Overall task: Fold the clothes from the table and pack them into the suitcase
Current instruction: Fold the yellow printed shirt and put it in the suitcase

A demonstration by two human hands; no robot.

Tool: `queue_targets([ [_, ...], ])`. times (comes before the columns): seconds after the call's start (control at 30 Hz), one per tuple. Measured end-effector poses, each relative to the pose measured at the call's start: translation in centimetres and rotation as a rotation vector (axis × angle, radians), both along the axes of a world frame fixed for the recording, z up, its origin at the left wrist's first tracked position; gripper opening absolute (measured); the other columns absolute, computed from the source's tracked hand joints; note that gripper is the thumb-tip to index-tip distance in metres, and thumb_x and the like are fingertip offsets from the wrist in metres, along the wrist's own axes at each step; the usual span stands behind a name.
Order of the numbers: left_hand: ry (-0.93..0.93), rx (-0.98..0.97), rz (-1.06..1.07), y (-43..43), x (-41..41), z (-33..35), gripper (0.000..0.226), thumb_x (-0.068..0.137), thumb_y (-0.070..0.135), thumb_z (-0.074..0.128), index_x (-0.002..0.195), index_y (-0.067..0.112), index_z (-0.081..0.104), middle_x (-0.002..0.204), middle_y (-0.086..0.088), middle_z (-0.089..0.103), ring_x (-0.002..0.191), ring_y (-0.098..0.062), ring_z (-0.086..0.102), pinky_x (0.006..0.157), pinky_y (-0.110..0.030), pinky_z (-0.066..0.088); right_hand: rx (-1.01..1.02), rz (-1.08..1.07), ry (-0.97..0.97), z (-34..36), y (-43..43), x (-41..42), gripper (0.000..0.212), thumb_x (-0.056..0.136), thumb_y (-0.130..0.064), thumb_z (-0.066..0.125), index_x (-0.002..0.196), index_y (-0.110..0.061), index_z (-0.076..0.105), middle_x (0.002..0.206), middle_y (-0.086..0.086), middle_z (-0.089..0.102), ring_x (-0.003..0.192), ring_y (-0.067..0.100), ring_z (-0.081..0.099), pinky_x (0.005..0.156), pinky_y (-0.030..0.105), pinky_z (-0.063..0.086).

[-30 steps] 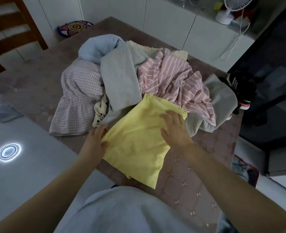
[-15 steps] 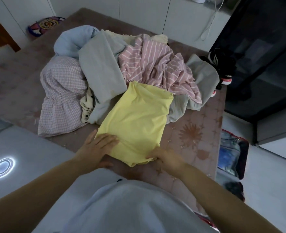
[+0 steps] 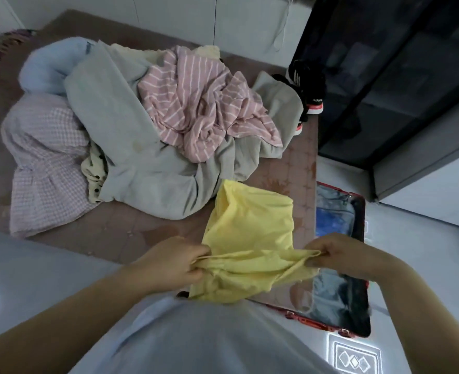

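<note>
All you get of the person is a plain pale blue-grey top (image 3: 196, 344) filling the bottom middle of the shot. It's soft-looking fabric with no print that I can make out, and a faint crease or seam runs diagonally across its left side. Can't tell where the sleeves end. The left forearm (image 3: 69, 314) and right forearm (image 3: 425, 306) are bare down to the wrists, and the left hand (image 3: 169, 265) and right hand (image 3: 349, 256) are bare too.

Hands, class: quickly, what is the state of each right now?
Left hand: grips the yellow garment.
Right hand: pinches the yellow garment too.
</note>
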State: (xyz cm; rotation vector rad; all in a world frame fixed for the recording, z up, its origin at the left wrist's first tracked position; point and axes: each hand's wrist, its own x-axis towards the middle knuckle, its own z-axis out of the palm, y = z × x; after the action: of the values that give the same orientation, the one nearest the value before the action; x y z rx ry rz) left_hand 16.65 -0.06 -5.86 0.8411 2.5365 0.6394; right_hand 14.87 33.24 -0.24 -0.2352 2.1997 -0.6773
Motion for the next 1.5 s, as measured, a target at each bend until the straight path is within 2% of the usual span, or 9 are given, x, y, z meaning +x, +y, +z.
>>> queue_targets([
  [0.1, -0.131, 0.175, 0.212, 0.8, -3.5, 2.2, 0.014, 0.084, 0.026, 0.060, 0.096, 0.031, 0.056, 0.082, 0.015, 0.058, 0.076, -0.005, 0.055, 0.062, -0.022, 0.039, 0.001, -0.320, 0.251, -2.3, 0.6, -2.7, 0.022, 0.087, -0.017, 0.063, 0.091, 0.005, 0.063, 0.078, 0.023, 0.059, 0.072, 0.016, 0.054, 0.062, 0.021, 0.035],
  [0.27, -0.116, 0.384, 0.629, 4.3, -10.5, 2.0, 0.051, 0.088, 0.022, 0.061, 0.133, 0.013, 0.039, 0.128, -0.008, 0.052, 0.113, -0.019, 0.051, 0.090, -0.026, 0.039, -0.048, -0.869, 0.371, -5.8, -2.5, -4.9, 0.040, 0.093, -0.017, 0.050, 0.131, -0.009, 0.045, 0.119, 0.011, 0.057, 0.099, 0.024, 0.054, 0.077, 0.026, 0.039],
  [0.43, 0.064, 0.089, 0.360, 5.2, -7.9, 0.7, 0.094, 0.065, 0.065, 0.063, 0.141, 0.020, 0.032, 0.144, -0.003, 0.036, 0.133, -0.022, 0.033, 0.109, -0.037, 0.027, 0.047, -0.839, 0.277, -9.2, -4.0, -1.9, 0.070, 0.081, -0.034, 0.067, 0.136, -0.010, 0.031, 0.134, 0.012, 0.041, 0.120, 0.031, 0.045, 0.098, 0.045, 0.041],
  [0.67, 0.037, 0.159, 0.635, 3.8, -7.6, -4.0, 0.053, 0.078, 0.019, 0.071, 0.125, 0.012, 0.047, 0.119, -0.012, 0.053, 0.109, -0.032, 0.052, 0.091, -0.042, 0.043, 0.057, -0.954, 0.287, -9.8, -5.6, -1.9, 0.046, 0.090, -0.038, 0.055, 0.123, -0.006, 0.049, 0.117, 0.012, 0.058, 0.105, 0.030, 0.055, 0.079, 0.033, 0.043],
  [0.8, 0.028, 0.221, 0.696, 4.5, -6.9, -3.4, 0.045, 0.081, 0.027, 0.069, 0.118, 0.009, 0.052, 0.111, -0.005, 0.060, 0.103, -0.024, 0.057, 0.089, -0.040, 0.046, -0.003, -1.165, 0.191, -9.3, -3.8, -1.6, 0.042, 0.091, -0.029, 0.054, 0.126, -0.005, 0.047, 0.114, 0.012, 0.057, 0.099, 0.030, 0.054, 0.078, 0.033, 0.041],
  [1.0, -0.333, 0.123, 0.601, 10.5, -5.4, -4.3, 0.061, 0.082, 0.047, 0.060, 0.120, 0.002, 0.044, 0.118, -0.012, 0.054, 0.109, -0.028, 0.053, 0.082, -0.034, 0.044, -0.127, -1.307, -0.013, -10.0, 0.6, 1.4, 0.059, 0.078, -0.033, 0.072, 0.125, -0.007, 0.048, 0.110, 0.006, 0.056, 0.093, 0.024, 0.052, 0.080, 0.036, 0.045],
  [1.2, -0.415, 0.101, 0.707, 17.0, -6.8, -4.8, 0.061, 0.078, 0.041, 0.069, 0.120, 0.001, 0.048, 0.120, -0.013, 0.058, 0.110, -0.031, 0.056, 0.082, -0.032, 0.043, -0.277, -1.300, -0.050, -10.8, 5.7, 2.2, 0.042, 0.079, -0.036, 0.071, 0.112, -0.016, 0.055, 0.096, -0.002, 0.060, 0.088, 0.018, 0.058, 0.082, 0.036, 0.047],
  [1.4, -0.552, 0.178, 0.729, 30.2, -6.2, -5.8, 0.053, 0.077, 0.033, 0.072, 0.119, 0.008, 0.050, 0.115, -0.006, 0.058, 0.098, -0.022, 0.055, 0.076, -0.029, 0.040, -0.478, -1.399, -0.224, -13.8, 18.7, 4.4, 0.036, 0.081, -0.029, 0.069, 0.113, -0.016, 0.056, 0.108, 0.005, 0.066, 0.099, 0.026, 0.063, 0.093, 0.048, 0.050],
  [1.5, -0.576, 0.217, 0.719, 39.0, -3.9, -8.2, 0.053, 0.076, 0.028, 0.073, 0.120, 0.009, 0.049, 0.117, -0.006, 0.059, 0.103, -0.024, 0.056, 0.077, -0.028, 0.039, -0.423, -1.399, -0.273, -15.9, 27.1, 6.6, 0.037, 0.084, -0.027, 0.067, 0.117, -0.014, 0.057, 0.110, 0.007, 0.066, 0.100, 0.031, 0.063, 0.082, 0.045, 0.054],
])
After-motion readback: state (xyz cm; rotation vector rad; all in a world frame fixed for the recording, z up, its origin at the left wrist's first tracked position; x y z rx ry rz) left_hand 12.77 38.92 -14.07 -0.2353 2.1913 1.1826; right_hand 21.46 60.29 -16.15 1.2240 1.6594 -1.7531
